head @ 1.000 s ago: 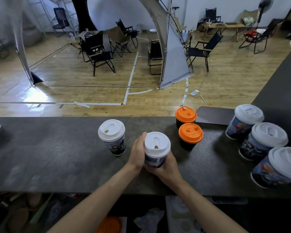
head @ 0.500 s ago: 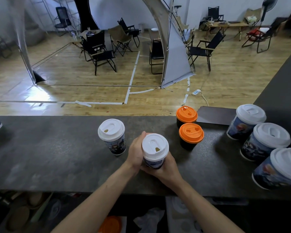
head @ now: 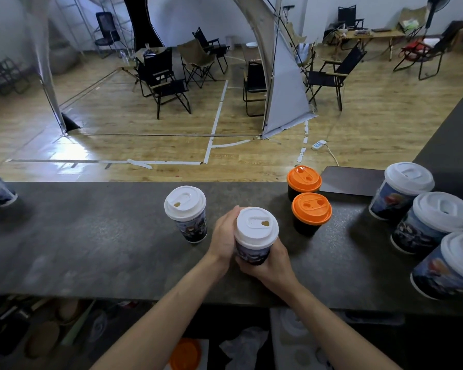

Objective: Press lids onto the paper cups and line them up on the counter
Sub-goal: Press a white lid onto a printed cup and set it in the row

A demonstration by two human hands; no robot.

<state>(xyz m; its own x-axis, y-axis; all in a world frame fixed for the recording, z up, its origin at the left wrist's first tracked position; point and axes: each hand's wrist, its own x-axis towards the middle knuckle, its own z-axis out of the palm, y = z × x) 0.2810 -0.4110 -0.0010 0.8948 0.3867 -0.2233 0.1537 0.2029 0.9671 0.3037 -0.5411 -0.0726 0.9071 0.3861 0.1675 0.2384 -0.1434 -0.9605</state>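
Both forearms enter from the lower edge and converge at the middle of the counter.

Left hand: set against the left side of the held cup, palm to the wall and fingers curled round it. The uppermost digit reaches the rim of the white lid.

Right hand: wrapped round the lower near-right part of the same cup, fingers curled beneath and behind it. The fingertips are hidden by the cup.

Held cup: printed paper, upright, with the lid seated on top and its sip hole towards the right. The base is covered by the hands, so contact with the counter cannot be confirmed.

Adjacent items:
- A second white-lidded cup stands upright just beside the left hand, to its left.
- Two dark cups with orange lids stand close together to the right of the held cup, apart from it.
- Three more printed cups with white lids form a row along the right end of the counter.
- A dark flat pad lies between the orange-lidded pair and that row.
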